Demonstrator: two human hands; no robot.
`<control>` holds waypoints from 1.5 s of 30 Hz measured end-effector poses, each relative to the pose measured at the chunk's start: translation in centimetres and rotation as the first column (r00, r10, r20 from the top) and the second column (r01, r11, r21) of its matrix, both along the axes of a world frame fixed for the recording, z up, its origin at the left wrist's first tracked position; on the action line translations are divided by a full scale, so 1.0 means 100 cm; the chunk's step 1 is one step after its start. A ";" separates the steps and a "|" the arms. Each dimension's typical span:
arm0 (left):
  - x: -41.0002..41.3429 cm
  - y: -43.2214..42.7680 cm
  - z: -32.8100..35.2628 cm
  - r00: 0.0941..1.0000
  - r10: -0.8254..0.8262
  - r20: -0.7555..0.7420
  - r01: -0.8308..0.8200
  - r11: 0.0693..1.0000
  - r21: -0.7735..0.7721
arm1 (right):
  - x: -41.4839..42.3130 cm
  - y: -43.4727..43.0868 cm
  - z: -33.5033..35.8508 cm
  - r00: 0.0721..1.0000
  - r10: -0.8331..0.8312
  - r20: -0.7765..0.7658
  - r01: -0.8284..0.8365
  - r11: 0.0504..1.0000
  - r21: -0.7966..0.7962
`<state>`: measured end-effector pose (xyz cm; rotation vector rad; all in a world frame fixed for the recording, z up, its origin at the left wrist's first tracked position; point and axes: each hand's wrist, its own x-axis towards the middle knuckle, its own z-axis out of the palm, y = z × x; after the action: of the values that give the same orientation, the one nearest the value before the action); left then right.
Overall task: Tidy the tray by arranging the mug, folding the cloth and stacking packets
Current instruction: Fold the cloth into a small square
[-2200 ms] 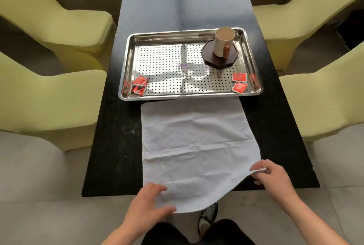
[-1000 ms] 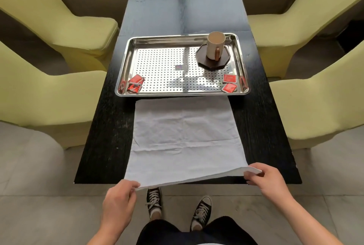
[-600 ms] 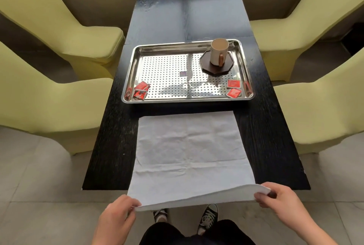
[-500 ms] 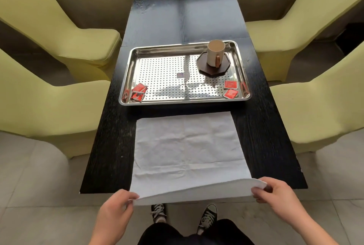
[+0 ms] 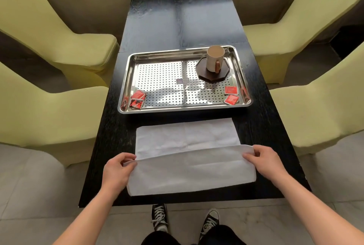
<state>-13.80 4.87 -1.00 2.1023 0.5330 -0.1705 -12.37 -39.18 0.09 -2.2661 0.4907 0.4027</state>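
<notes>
Left hand (image 5: 116,172) and right hand (image 5: 266,163) pinch corners of the white cloth (image 5: 189,172), mid-fold on the desk (image 5: 256,126); mug (image 5: 213,58) stands on coaster (image 5: 204,77), red packets (image 5: 137,98) lie unstacked.

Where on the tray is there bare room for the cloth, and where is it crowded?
The tray is free across its middle and far left; the mug on its coaster fills the far right, packets crowd both near corners. The table between tray and cloth is bare.
</notes>
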 end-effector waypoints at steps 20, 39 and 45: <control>0.147 -0.004 -0.065 0.950 0.302 -0.075 -0.309 0.944 -0.113 | 0.138 0.012 -0.049 0.995 -0.013 -0.097 -0.011 0.972 -0.236; 0.116 -0.018 -0.080 0.905 -0.418 -0.079 0.386 0.731 0.563 | 0.105 0.022 -0.079 0.980 0.157 0.123 -0.089 0.895 -0.436; 0.075 -0.023 -0.095 0.730 -0.545 -0.412 0.671 0.458 0.583 | 0.085 0.030 -0.090 0.893 0.432 -0.125 -0.424 0.715 -0.556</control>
<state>-6.35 2.54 -10.52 3.0086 -0.1752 -0.6612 -3.87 -36.21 -8.92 -2.9861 0.0521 0.5210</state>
